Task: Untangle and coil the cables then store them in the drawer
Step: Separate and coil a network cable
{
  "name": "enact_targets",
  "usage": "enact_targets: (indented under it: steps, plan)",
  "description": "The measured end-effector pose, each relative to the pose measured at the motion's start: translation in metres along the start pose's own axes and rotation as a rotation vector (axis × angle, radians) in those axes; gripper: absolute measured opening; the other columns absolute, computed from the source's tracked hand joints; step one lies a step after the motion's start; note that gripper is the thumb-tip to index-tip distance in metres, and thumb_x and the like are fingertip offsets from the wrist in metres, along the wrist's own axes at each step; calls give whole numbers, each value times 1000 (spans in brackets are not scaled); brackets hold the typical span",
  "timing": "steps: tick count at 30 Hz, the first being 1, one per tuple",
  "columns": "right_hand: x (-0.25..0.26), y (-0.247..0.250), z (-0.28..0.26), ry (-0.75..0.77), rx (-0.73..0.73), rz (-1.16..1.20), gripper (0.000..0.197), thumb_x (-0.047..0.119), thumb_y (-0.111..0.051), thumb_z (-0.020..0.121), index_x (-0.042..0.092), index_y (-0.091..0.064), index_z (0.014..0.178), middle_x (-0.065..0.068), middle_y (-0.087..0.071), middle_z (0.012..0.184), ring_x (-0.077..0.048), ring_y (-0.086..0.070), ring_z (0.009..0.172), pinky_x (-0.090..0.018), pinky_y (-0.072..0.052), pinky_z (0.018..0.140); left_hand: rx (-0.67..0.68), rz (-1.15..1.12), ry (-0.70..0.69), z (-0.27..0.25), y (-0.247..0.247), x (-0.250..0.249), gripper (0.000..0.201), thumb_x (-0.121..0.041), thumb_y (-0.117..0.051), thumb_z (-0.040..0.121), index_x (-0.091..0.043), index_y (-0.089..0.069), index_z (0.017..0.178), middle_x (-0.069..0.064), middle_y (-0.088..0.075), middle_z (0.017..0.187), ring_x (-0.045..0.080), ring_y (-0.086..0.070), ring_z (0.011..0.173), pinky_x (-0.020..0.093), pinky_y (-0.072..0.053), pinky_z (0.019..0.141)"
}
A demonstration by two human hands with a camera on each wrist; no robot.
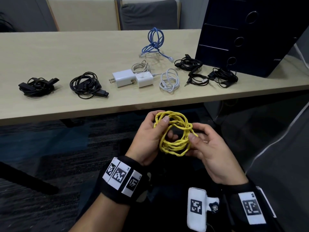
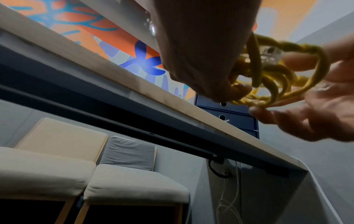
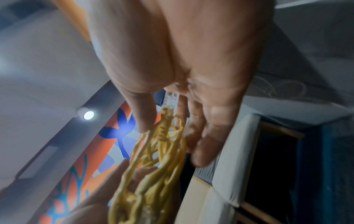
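A yellow cable [image 1: 173,133], wound into a rough coil, is held in the air below the table's front edge. My left hand [image 1: 151,136] grips the coil's left side, thumb pressed on its top strands. My right hand [image 1: 203,144] pinches the right side, where the cable end is wrapped round the coil. The left wrist view shows the yellow cable [image 2: 268,78] with a clear plug among the loops. In the right wrist view the yellow cable [image 3: 159,163] hangs between my fingers, its clear plug [image 3: 171,99] against the palm. The dark blue drawer unit [image 1: 242,36] stands at the table's right end, drawers closed.
On the table [image 1: 66,52] lie two black cable bundles [image 1: 85,84] at left, white chargers [image 1: 132,77] with white cables [image 1: 169,80] in the middle, a loose blue network cable [image 1: 154,42] behind, and more black cables [image 1: 207,71] before the drawer unit. Chairs stand beyond the table.
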State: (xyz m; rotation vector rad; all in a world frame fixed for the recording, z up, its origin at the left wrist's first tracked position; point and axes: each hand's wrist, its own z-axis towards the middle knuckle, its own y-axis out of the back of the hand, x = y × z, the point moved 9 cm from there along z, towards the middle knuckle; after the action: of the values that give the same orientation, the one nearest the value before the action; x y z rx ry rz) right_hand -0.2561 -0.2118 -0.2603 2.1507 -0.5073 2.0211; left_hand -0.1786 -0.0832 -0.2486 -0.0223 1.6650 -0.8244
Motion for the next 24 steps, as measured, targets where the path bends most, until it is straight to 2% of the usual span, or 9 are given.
enact_targets:
  steps: [3, 5, 8, 11, 13, 16, 18, 21, 24]
  plan:
    - [10, -5, 1, 19, 9, 85, 40, 20, -67, 76, 12, -56, 114, -11, -71, 93, -22, -67, 77, -33, -54, 60, -8, 72, 5, -1, 2, -6, 37, -16, -59, 86, -5, -47, 119, 7, -60, 89, 15, -56, 63, 33, -52, 64]
    - [20, -5, 4, 39, -10, 103, 40, 20, -66, 76, 11, -56, 113, -9, -71, 88, -19, -68, 75, -31, -55, 60, -18, 154, 11, -2, 5, -15, 32, -11, -58, 90, -6, -49, 120, 3, -64, 87, 15, -60, 70, 29, -54, 63]
    - [41, -8, 12, 80, -44, 95, 29, 15, -65, 81, 11, -56, 109, -3, -70, 79, -15, -67, 72, -33, -55, 61, -19, 318, 7, -5, 9, -35, 27, -9, -58, 93, -18, -55, 118, -3, -68, 87, 13, -65, 82, 31, -53, 72]
    - [62, -20, 19, 112, -22, 31, 23, 15, -65, 85, 13, -56, 106, -5, -67, 78, -20, -65, 72, -39, -53, 62, -61, 398, -35, -6, 13, -57, 24, -10, -59, 93, -22, -59, 113, -6, -67, 80, 7, -64, 75, 22, -48, 64]
    - [77, -30, 23, 134, 5, -98, 36, 26, -71, 78, 19, -55, 110, -4, -66, 88, -24, -65, 76, -41, -56, 63, -124, 423, -76, -5, 19, -77, 20, -10, -60, 92, -22, -61, 108, -6, -65, 71, 7, -61, 66, 24, -46, 64]
    - [110, -51, 27, 278, 50, -517, 62, 39, -84, 69, 39, -48, 120, 9, -57, 117, -16, -65, 91, -33, -55, 82, -195, 420, -130, -2, 27, -108, 15, -10, -61, 92, -20, -61, 103, 6, -62, 77, 13, -60, 66, 27, -45, 66]
    - [131, -79, 30, 390, 126, -770, 72, 44, -86, 62, 46, -48, 123, 10, -47, 130, -12, -57, 109, -28, -47, 95, -223, 402, -161, 2, 33, -130, 14, -7, -59, 93, -15, -59, 104, 4, -66, 78, 9, -64, 63, 23, -50, 57]
    - [152, -119, 41, 463, 148, -1022, 69, 43, -86, 64, 40, -55, 126, 7, -33, 143, -10, -40, 129, -19, -30, 102, -251, 395, -190, 12, 41, -162, 18, -5, -57, 94, -2, -55, 112, 14, -67, 91, 17, -69, 68, 27, -56, 56]
    - [174, -149, 60, 545, 98, -1033, 54, 36, -86, 68, 31, -64, 117, 2, -33, 143, -13, -42, 127, -21, -35, 102, -271, 394, -205, 27, 54, -189, 19, -6, -54, 96, 4, -56, 113, 14, -67, 94, 19, -70, 69, 32, -59, 61]
